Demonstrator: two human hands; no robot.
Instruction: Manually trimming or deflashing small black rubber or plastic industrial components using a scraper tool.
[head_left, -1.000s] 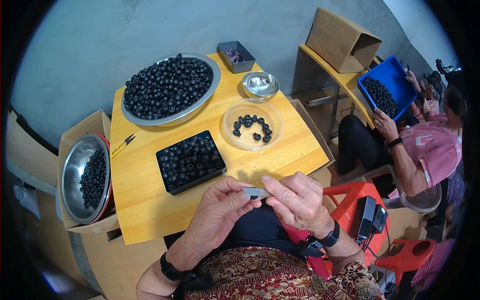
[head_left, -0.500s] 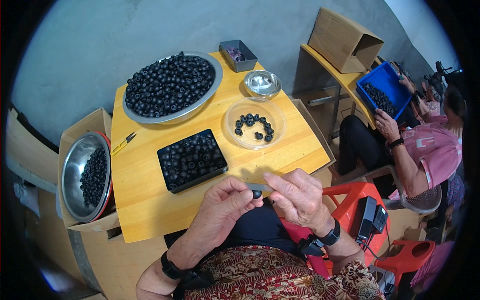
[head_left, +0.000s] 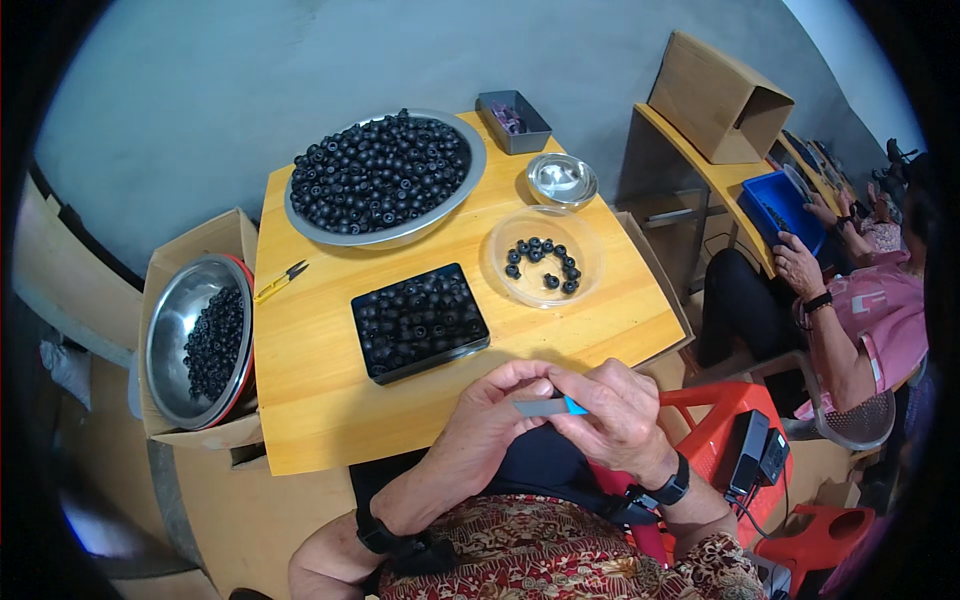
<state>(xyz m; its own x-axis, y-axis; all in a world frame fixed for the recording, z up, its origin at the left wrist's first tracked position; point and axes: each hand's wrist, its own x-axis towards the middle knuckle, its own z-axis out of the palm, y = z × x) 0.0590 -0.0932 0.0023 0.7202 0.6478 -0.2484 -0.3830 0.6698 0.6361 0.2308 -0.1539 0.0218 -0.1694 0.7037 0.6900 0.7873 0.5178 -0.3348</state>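
The right hand [head_left: 612, 412] has its grip closed on a blue-ended blade [head_left: 543, 408]. I cannot tell what the left hand's [head_left: 488, 428] grip holds.

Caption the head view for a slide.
Right hand holding a blade, left hand close by; a tray of black pieces on the table.

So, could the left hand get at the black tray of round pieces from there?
Probably, yes: the black tray stands close by on the table, with nothing visible in between. The left hand looks busy, though, beside the right hand and its grey blade.
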